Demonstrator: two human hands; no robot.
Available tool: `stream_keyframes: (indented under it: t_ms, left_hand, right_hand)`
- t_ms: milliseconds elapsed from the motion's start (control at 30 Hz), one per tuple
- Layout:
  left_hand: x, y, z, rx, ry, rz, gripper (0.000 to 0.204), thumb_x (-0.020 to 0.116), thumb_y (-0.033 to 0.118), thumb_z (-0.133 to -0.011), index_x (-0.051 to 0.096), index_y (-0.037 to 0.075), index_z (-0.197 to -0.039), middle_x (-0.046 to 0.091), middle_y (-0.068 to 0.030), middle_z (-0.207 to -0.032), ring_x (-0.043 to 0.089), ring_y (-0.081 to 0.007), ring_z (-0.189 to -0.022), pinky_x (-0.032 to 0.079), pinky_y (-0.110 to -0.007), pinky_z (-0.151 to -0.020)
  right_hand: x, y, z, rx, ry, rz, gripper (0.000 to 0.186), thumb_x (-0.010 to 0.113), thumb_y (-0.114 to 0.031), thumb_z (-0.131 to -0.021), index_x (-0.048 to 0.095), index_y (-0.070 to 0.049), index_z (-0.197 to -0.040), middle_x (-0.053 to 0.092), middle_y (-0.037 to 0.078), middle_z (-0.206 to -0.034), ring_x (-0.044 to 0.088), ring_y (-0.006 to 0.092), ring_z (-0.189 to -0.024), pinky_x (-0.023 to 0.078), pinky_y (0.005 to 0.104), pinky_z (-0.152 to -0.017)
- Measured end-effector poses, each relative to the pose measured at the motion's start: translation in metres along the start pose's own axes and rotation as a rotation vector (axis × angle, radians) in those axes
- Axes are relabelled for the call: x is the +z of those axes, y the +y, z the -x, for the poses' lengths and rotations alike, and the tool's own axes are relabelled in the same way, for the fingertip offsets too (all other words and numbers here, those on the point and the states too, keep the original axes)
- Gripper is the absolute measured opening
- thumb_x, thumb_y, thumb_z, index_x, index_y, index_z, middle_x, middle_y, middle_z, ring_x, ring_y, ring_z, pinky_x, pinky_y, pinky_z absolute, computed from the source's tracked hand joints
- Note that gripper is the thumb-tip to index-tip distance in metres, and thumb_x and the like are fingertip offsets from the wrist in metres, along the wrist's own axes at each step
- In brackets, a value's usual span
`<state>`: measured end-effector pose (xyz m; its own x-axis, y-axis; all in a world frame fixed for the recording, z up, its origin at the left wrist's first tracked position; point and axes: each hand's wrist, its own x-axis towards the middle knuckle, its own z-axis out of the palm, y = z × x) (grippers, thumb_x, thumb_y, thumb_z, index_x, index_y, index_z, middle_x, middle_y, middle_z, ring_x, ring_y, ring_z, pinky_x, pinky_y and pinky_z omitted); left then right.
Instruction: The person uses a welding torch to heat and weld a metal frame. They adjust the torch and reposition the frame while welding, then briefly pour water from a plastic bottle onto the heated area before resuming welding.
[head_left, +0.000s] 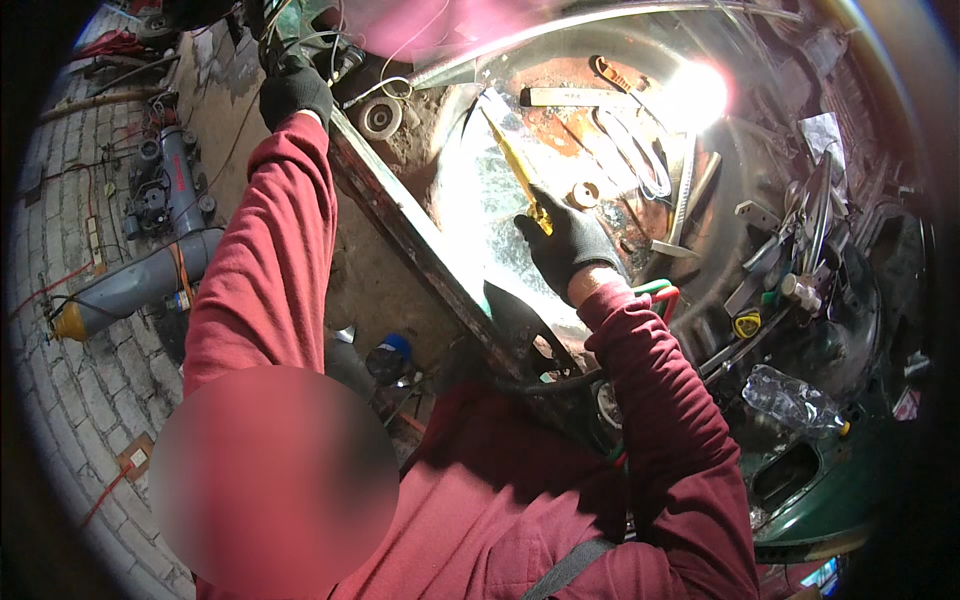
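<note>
My right hand (565, 245), in a black glove, is shut on a long yellow-handled torch (515, 160) that points up and left over a shiny, rusty metal well (480, 200). Red and green hoses (655, 290) run past that wrist. My left hand (295, 90), also gloved, reaches far up along a dark metal frame edge (420, 240). Its fingers curl into a tangle of wires (330, 40), and what they hold is hidden. Both sleeves are red.
A bright glare (690, 95) lights the well, where a flat bar (570, 97), a wrench (610, 72) and a washer (585, 193) lie. A plastic bottle (790, 400) rests on green bodywork (830, 490). On the brick floor at left lie a grey cylinder (130, 285) and an engine part (165, 180).
</note>
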<state>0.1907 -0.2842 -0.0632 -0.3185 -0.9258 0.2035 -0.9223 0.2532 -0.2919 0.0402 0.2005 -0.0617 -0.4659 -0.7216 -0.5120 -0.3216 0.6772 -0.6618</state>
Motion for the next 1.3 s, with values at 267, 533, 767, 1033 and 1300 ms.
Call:
stream_keyframes:
  t_ms: [267, 533, 767, 1033, 1300]
  left_hand:
    - [0.003, 0.009, 0.001, -0.192, -0.024, 0.215, 0.044, 0.050, 0.043, -0.102, 0.072, 0.007, -0.114, 0.075, -0.0310, -0.107, 0.075, -0.0470, -0.102, 0.061, -0.052, -0.087]
    - [-0.014, 0.020, 0.013, -0.231, -0.010, 0.250, 0.044, 0.050, 0.044, -0.102, 0.072, 0.008, -0.113, 0.075, -0.0308, -0.105, 0.075, -0.0471, -0.101, 0.061, -0.052, -0.085]
    - [-0.018, 0.023, 0.016, -0.240, 0.000, 0.259, 0.043, 0.051, 0.044, -0.102, 0.072, 0.008, -0.111, 0.076, -0.0306, -0.104, 0.075, -0.0472, -0.100, 0.061, -0.052, -0.084]
    - [-0.022, 0.022, 0.017, -0.249, 0.001, 0.265, 0.043, 0.051, 0.045, -0.101, 0.073, 0.009, -0.110, 0.076, -0.0303, -0.103, 0.076, -0.0473, -0.099, 0.061, -0.052, -0.083]
    - [-0.023, 0.024, 0.016, -0.256, 0.005, 0.266, 0.043, 0.052, 0.046, -0.101, 0.073, 0.009, -0.108, 0.076, -0.0301, -0.102, 0.076, -0.0474, -0.098, 0.061, -0.052, -0.082]
  right_hand:
    - [0.002, 0.005, -0.002, -0.024, 0.033, -0.021, 0.052, 0.066, -0.043, -0.100, 0.061, -0.017, -0.144, 0.075, 0.025, -0.116, 0.071, 0.0458, -0.107, 0.056, 0.0532, -0.092]
    - [0.002, 0.005, -0.002, -0.005, 0.022, -0.033, 0.052, 0.066, -0.044, -0.100, 0.062, -0.017, -0.145, 0.074, 0.025, -0.119, 0.071, 0.0447, -0.109, 0.056, 0.0524, -0.095]
    - [-0.001, 0.005, -0.001, 0.012, -0.002, -0.032, 0.055, 0.064, -0.046, -0.101, 0.060, -0.017, -0.148, 0.074, 0.024, -0.124, 0.070, 0.0433, -0.114, 0.055, 0.0512, -0.099]
    - [0.000, 0.008, -0.001, 0.012, -0.008, -0.014, 0.056, 0.063, -0.045, -0.102, 0.060, -0.014, -0.149, 0.073, 0.025, -0.125, 0.070, 0.0432, -0.116, 0.054, 0.0503, -0.099]
    - [-0.009, 0.002, 0.001, 0.051, -0.065, 0.000, 0.056, 0.061, -0.045, -0.102, 0.058, -0.016, -0.150, 0.073, 0.023, -0.128, 0.069, 0.0421, -0.118, 0.054, 0.0510, -0.102]
